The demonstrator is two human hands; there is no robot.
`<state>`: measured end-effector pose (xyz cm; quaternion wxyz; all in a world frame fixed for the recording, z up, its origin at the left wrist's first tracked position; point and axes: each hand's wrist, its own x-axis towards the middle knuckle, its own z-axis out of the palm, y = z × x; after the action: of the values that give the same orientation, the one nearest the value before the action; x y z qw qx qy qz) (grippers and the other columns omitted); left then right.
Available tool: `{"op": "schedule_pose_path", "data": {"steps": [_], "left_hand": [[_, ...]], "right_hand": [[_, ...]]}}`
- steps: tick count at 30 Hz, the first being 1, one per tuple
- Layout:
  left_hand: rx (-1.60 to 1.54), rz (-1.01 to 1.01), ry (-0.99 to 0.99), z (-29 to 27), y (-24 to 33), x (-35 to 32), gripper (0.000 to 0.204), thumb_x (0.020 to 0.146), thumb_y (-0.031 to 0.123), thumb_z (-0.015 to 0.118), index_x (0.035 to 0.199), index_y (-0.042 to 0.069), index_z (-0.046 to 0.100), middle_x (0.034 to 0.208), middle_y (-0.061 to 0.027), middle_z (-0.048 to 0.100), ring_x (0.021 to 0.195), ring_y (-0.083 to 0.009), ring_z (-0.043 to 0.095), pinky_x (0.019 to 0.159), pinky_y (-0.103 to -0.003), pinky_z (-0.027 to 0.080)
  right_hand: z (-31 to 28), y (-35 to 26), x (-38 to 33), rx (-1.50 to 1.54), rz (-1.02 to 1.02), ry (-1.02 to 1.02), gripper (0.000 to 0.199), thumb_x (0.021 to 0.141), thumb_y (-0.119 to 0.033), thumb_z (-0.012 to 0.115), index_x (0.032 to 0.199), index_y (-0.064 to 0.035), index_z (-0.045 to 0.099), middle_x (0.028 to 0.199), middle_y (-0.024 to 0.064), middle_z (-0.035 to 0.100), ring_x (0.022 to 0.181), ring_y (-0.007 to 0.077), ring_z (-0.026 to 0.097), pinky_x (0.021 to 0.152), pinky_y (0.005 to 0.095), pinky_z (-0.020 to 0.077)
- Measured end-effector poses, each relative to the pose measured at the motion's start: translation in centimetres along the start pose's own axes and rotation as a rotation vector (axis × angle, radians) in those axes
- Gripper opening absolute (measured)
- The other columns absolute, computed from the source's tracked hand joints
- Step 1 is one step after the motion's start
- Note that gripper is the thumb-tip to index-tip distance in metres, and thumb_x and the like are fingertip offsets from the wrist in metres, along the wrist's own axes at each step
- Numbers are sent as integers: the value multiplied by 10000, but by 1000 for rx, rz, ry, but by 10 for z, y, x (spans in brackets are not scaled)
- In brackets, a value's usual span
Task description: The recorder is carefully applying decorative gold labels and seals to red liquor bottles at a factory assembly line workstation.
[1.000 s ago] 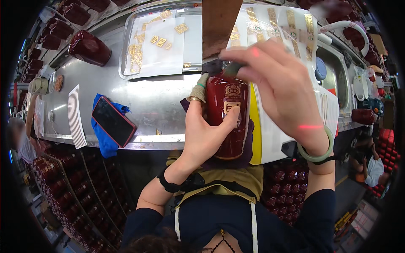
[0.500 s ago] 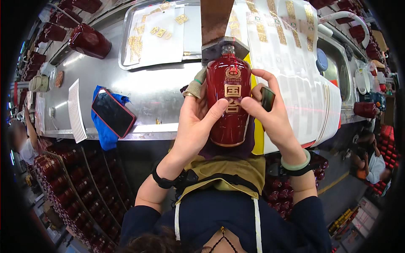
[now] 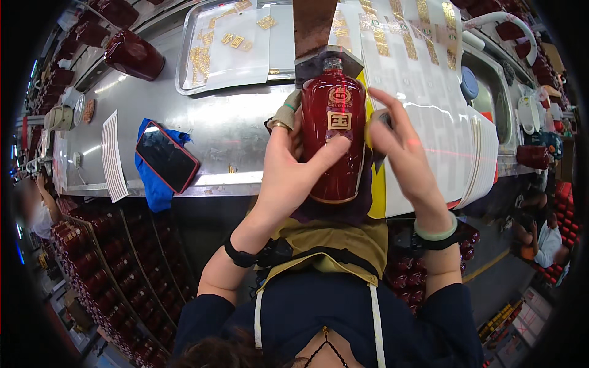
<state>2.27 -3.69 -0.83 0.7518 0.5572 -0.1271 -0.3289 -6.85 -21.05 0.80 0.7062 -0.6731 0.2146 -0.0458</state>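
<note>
A glossy dark red bottle (image 3: pixel 331 179) lies on its back with its neck pointing away from me, a gold crest and a gold character on its front. My left hand (image 3: pixel 294 161) grips its left side, the thumb pressed on the front just below that character and covering what lies there. A pale finger cover (image 3: pixel 284 115) wraps one finger of this hand. To the right of the bottle, my right hand (image 3: pixel 405 147) is raised and smeared by motion. A small dark, glossy piece (image 3: pixel 385 119) shows among its bent fingers; its kind is unclear.
A metal tray (image 3: pixel 180 76) with loose gold characters lies beyond the bottle. Sheets of gold stickers (image 3: pixel 423 92) cover the right side. On the left, a phone (image 3: pixel 167 158) rests on a blue cloth (image 3: pixel 158 199), near a striped strip (image 3: pixel 112 156) and another red bottle (image 3: pixel 134 56).
My right hand has drawn its thumb off the bottle's front and shifted right. My left thumb has slid right onto the lower gold character, hiding it.
</note>
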Motion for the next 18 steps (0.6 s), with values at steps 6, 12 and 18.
{"op": "schedule_pose_path", "data": {"steps": [6, 12, 18], "left_hand": [[90, -4, -18, -2, -3, 2, 883, 871, 126, 808, 1551, -24, 265, 1422, -169, 525, 1274, -229, 579, 1090, -385, 479], [77, 90, -84, -14, -8, -15, 912, 909, 97, 725, 1608, -9, 150, 1582, -229, 347, 1460, -289, 393, 1206, -431, 329], [-63, 146, -74, -24, -9, -20, 735, 1056, 225, 457, 1624, -34, 69, 1670, -254, 202, 1552, -343, 243, 1266, -466, 180]], "right_hand": [[-2, -35, 29, -368, -675, 234, 354, 920, 68, 583, 1255, -40, 619, 1045, 124, 716, 970, 222, 676, 860, 339, 520], [-11, -30, 21, -1119, -1253, -49, 261, 728, -119, 709, 987, -112, 737, 1066, 10, 717, 981, 217, 655, 826, 360, 530], [9, -31, -9, -1026, -1313, -272, 277, 711, -168, 697, 979, -102, 712, 961, 8, 661, 882, 174, 614, 765, 314, 536]]}}
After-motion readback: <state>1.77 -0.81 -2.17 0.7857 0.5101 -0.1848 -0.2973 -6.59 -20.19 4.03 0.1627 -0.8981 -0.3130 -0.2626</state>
